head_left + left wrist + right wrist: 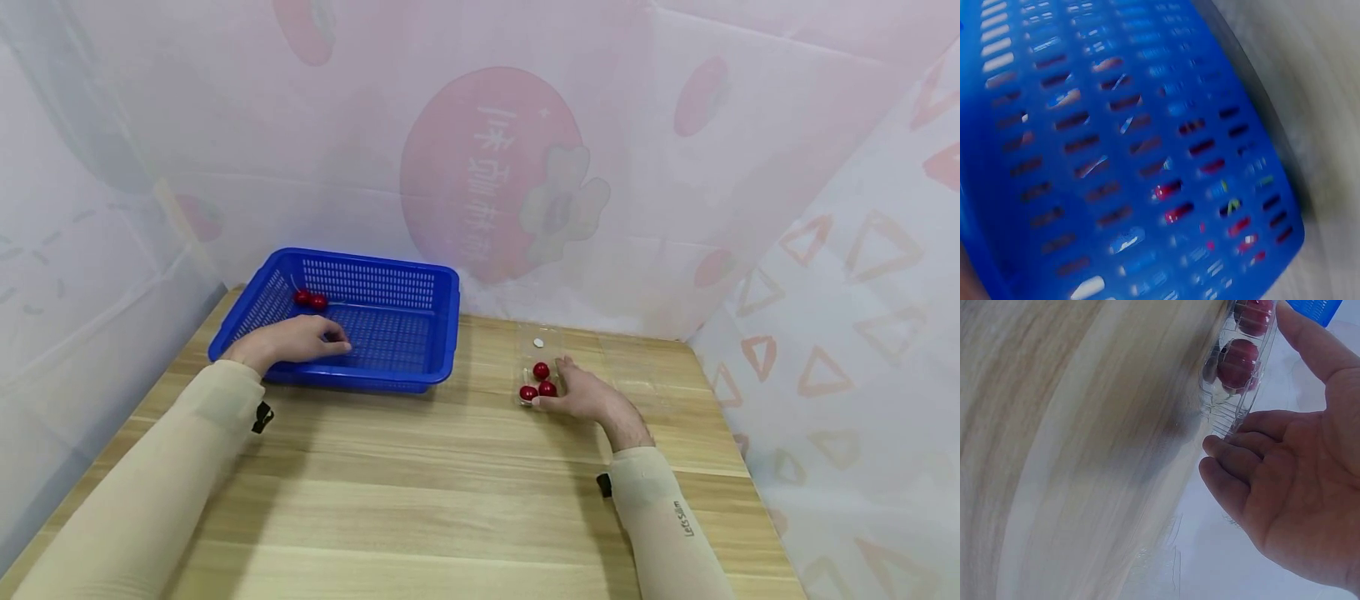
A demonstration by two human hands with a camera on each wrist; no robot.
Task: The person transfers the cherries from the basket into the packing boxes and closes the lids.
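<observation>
My left hand [303, 337] reaches over the near rim of the blue plastic basket [442, 333], with fingers loosely bent and nothing visible in them. Two red cherries [318, 302] lie at the basket's far left corner. In the left wrist view the slotted basket wall [1104, 131] hides most of that hand, and red fruit shows through its slots. On the right, my right hand [588, 396] holds a clear plastic box [1216, 394] between thumb and fingers at its side. Three cherries [547, 389] sit in the box, whose lid lies back with a white sticker [538, 343].
More clear plastic packaging [637, 367] lies right of the box, hard to make out. The wooden table [420, 500] meets a printed cloth wall [345, 167] at the back. Cloth also hangs along both sides.
</observation>
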